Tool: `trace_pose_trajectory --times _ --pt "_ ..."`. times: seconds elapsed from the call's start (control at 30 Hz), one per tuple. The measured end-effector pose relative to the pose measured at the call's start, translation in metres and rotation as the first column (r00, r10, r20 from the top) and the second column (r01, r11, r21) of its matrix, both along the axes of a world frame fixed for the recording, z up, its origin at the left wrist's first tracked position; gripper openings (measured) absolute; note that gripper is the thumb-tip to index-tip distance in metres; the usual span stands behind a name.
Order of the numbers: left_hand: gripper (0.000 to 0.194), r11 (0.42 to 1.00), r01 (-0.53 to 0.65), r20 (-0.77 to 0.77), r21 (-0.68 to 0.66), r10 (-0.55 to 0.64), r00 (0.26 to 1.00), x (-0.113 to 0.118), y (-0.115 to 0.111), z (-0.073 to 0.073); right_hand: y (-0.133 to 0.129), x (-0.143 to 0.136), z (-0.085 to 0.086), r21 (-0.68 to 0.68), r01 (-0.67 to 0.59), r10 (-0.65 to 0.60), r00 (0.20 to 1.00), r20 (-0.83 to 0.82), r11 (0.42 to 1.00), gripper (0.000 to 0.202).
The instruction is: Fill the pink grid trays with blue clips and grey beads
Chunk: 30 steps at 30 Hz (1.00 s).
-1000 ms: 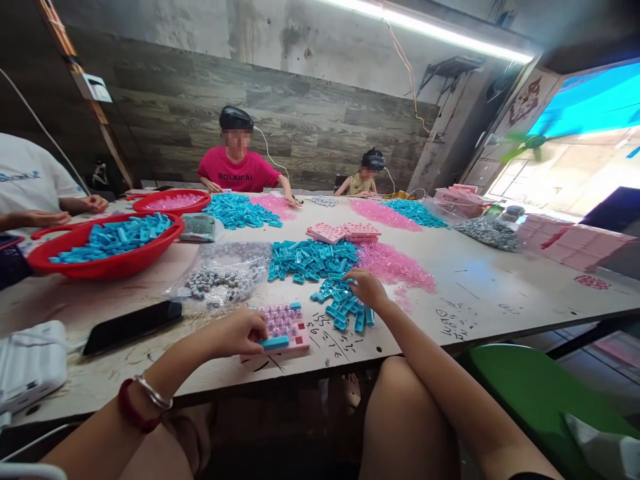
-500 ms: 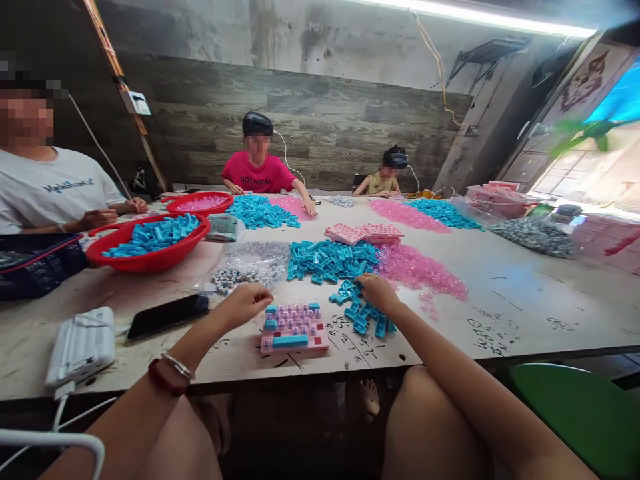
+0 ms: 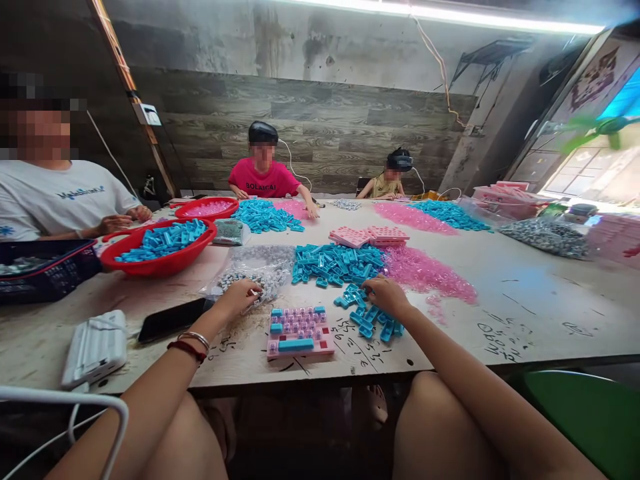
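A small pink toy keyboard (image 3: 301, 352) lies flat before me, with clear pink keys, several blue keys and a few dark red spots on it. My left hand (image 3: 241, 295) is closed, fingers curled together beside a clear plastic bag (image 3: 273, 270) of small silvery pieces; what its fingertips hold, if anything, is hidden. To the right, my right hand (image 3: 387, 295) has its fingers bent down onto loose blue keycaps (image 3: 367, 321), closed at a keycap by the fingertips. Behind them are a heap of blue keycaps (image 3: 335, 262) and a heap of clear pink keycaps (image 3: 427, 275).
Pink patterned plates (image 3: 370, 236) are stacked behind the heaps. On the left are a red basket (image 3: 160, 267) of blue keycaps, a black phone (image 3: 173, 320) and a white power bank (image 3: 95, 350). Three co-workers sit around the table. A green stool (image 3: 580, 420) stands at right.
My left hand has moved away from the keyboard's upper left corner to the bag's edge. My right hand stays at the loose blue keycaps. The whole view has shifted slightly.
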<state>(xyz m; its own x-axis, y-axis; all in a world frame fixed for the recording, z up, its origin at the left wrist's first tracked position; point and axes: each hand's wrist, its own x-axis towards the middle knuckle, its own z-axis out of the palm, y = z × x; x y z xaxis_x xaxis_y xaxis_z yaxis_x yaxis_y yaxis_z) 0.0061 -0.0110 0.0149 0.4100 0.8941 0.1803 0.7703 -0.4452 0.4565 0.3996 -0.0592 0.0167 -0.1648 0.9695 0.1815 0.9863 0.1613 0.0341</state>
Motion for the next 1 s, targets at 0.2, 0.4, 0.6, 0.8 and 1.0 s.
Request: trace_pose_trajectory --times 0.2,0.4,0.6,0.8,1.0 --pt "0.016 0.996 -0.082 0.055 -0.036 0.084 0.995 0.003 -0.003 -0.005 0.002 0.001 -0.001 0.214 -0.074 0.113 0.978 -0.175 0.974 0.029" --pt "0.019 0.98 -0.197 0.053 0.021 0.196 0.979 0.012 -0.007 -0.008 0.002 -0.01 0.0 0.366 -0.113 0.272 0.866 -0.419 0.924 0.033" --pt "0.028 0.969 -0.236 0.133 0.069 0.225 0.965 0.016 -0.017 0.007 -0.003 -0.018 0.003 0.314 -0.026 0.232 0.731 -0.641 0.949 0.029" --pt "0.021 0.979 -0.201 0.216 0.028 0.19 0.958 0.023 -0.032 0.016 -0.018 -0.022 0.017 0.197 0.182 0.037 0.637 -0.77 0.963 0.021" --pt "0.015 0.997 0.075 0.376 0.023 -0.078 0.923 0.053 -0.055 0.021 -0.033 -0.039 0.026 0.082 -0.009 0.067 0.662 -0.746 0.997 0.021"
